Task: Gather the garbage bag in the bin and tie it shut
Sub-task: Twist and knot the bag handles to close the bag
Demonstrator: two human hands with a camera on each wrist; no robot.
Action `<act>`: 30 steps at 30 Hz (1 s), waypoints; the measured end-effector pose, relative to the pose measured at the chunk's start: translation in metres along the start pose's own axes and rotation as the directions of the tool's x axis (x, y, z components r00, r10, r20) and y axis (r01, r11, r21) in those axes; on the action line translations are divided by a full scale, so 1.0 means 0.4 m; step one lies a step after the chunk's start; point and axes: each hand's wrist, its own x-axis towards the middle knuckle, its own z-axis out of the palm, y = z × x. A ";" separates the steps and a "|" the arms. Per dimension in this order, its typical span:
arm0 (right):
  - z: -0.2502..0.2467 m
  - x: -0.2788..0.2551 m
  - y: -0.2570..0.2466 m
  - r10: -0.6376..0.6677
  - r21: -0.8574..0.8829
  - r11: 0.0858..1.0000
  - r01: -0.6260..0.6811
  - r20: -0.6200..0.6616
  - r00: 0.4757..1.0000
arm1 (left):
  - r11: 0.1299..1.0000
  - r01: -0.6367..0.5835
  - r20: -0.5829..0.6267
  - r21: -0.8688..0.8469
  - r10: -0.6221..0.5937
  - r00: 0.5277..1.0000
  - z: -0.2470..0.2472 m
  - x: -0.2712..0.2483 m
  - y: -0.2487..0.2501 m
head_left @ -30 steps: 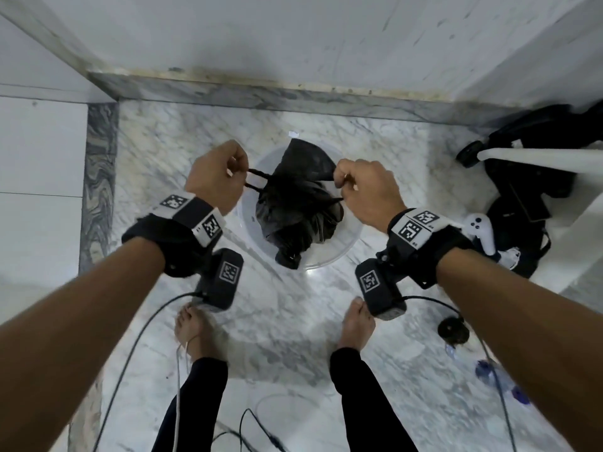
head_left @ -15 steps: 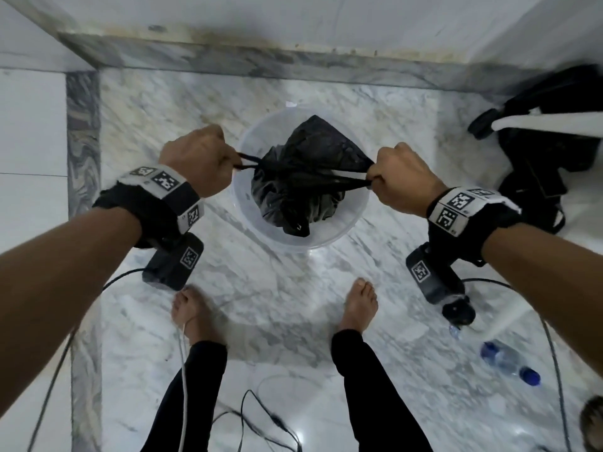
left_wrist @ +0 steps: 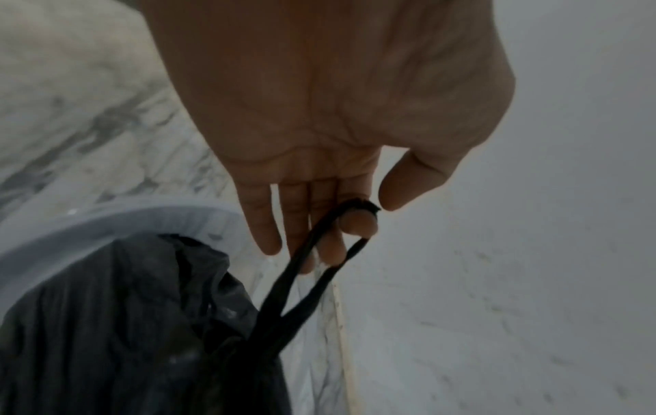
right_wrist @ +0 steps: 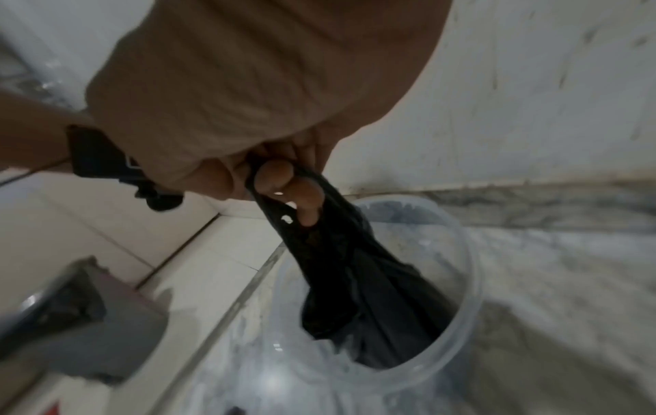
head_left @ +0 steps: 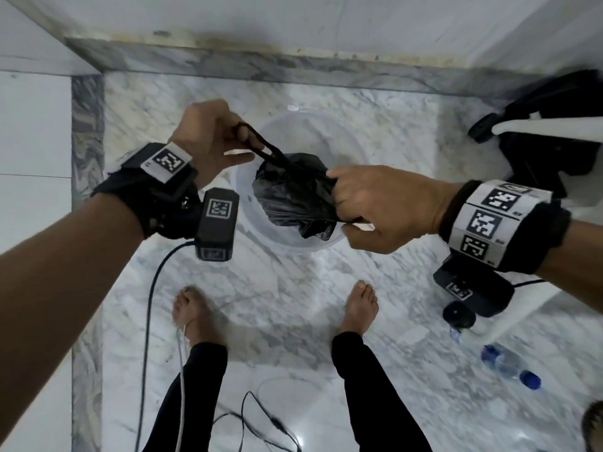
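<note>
Marble floor; both hands (head_left: 208, 138) (head_left: 385, 207) hold garbage bag (head_left: 290, 197), seemingly untied

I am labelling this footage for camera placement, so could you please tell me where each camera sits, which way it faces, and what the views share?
Head: worn on the head, looking down at the marble floor; shows both forearms, left hand, right hand, legs and bare feet.
Left wrist: on the left wrist, looking along the palm; fingers hook the bag handle loop.
Right wrist: on the right wrist, looking down into the clear bin; fingers pinch the black garbage bag.
Shared: all three show bag and bin.
</note>
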 end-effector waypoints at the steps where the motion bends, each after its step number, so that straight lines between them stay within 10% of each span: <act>1: 0.008 0.009 -0.010 0.072 0.101 0.993 -0.067 -0.042 0.997 | 0.998 0.018 -0.020 -0.067 -0.019 1.000 0.003 -0.003 -0.003; 4: 0.033 0.026 -0.026 0.363 0.552 0.805 -0.218 -0.167 0.917 | 0.969 0.044 -0.025 -0.245 -0.052 0.998 0.010 -0.011 -0.019; 7: 0.047 0.044 -0.029 0.689 0.946 0.268 -0.183 -0.056 0.722 | 0.930 0.056 -0.048 -0.363 -0.078 0.996 0.000 -0.004 -0.053; 9: 0.055 0.047 -0.012 0.798 0.995 -0.102 -0.021 0.094 0.596 | 0.903 0.090 -0.061 -0.419 -0.127 0.990 -0.009 0.009 -0.080; 13: 0.085 0.038 0.016 0.831 0.836 -0.464 0.292 0.297 0.471 | 0.849 0.125 -0.072 -0.513 -0.187 0.980 -0.018 0.031 -0.131; 22: 0.157 0.013 0.014 0.846 0.485 -0.498 0.719 0.455 0.279 | 0.806 0.146 -0.063 -0.574 -0.221 0.973 -0.016 0.049 -0.175; 30: 0.151 0.095 -0.004 0.877 0.543 -0.478 0.691 0.336 0.343 | 0.962 0.092 0.073 -0.256 -0.076 0.994 0.022 0.044 -0.137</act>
